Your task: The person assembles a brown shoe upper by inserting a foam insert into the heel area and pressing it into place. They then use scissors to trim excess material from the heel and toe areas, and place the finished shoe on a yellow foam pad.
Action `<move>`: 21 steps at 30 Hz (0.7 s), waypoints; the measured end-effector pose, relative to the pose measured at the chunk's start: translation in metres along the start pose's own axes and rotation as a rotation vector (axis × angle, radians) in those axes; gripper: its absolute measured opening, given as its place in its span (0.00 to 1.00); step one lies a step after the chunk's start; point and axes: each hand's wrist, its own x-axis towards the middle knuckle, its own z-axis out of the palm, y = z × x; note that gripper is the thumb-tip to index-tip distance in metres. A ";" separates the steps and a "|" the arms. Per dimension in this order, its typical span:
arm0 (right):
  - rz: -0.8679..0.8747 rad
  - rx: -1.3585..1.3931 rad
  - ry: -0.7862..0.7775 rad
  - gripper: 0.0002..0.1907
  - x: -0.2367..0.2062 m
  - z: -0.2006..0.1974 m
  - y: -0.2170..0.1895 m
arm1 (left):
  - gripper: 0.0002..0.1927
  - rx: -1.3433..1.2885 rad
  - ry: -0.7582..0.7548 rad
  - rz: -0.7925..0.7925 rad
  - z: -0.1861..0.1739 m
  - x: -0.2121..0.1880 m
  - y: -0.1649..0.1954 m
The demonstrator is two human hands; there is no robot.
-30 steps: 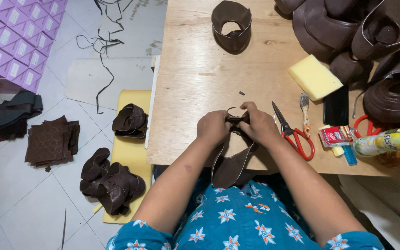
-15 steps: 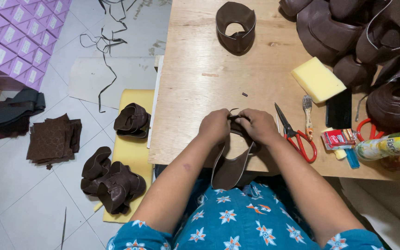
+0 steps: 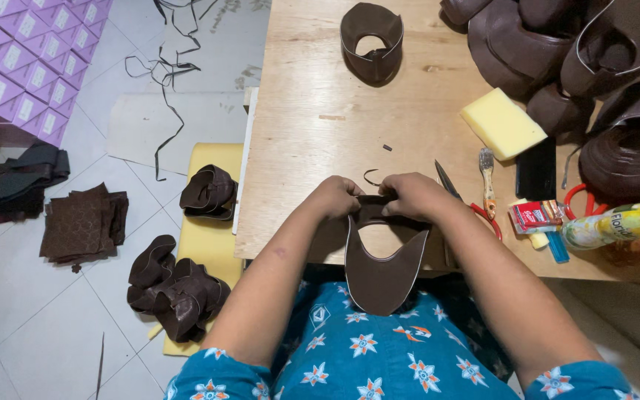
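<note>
A dark brown leather shoe upper [image 3: 381, 272] with a pale edge hangs over the front edge of the wooden table [image 3: 312, 126], its pointed end toward my lap. My left hand [image 3: 335, 196] and my right hand [image 3: 412, 195] both pinch its top band, fingertips close together at the middle. A thin curled leather scrap [image 3: 369, 175] lies just beyond my fingers.
Red-handled scissors [image 3: 475, 211] and a small brush [image 3: 487, 175] lie right of my hands, with a yellow sponge [image 3: 502, 124], a black block [image 3: 536, 168], a bottle [image 3: 616, 224] and stacked brown uppers [image 3: 557, 52]. One finished upper [image 3: 371, 41] stands far on the table. Leather pieces [image 3: 179, 292] lie on the floor.
My hands stay on the upper's top band and have shifted slightly. The upper now hangs flatter, with its opening showing wider.
</note>
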 end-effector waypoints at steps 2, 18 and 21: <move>0.036 -0.011 0.017 0.22 -0.003 0.005 -0.010 | 0.10 0.010 0.031 0.056 0.003 -0.001 -0.003; 0.067 0.084 0.044 0.22 -0.007 0.001 0.016 | 0.17 0.165 0.063 0.040 0.001 -0.018 0.013; 0.088 0.068 0.051 0.22 -0.008 0.005 0.006 | 0.19 0.349 0.000 0.060 0.004 -0.016 0.025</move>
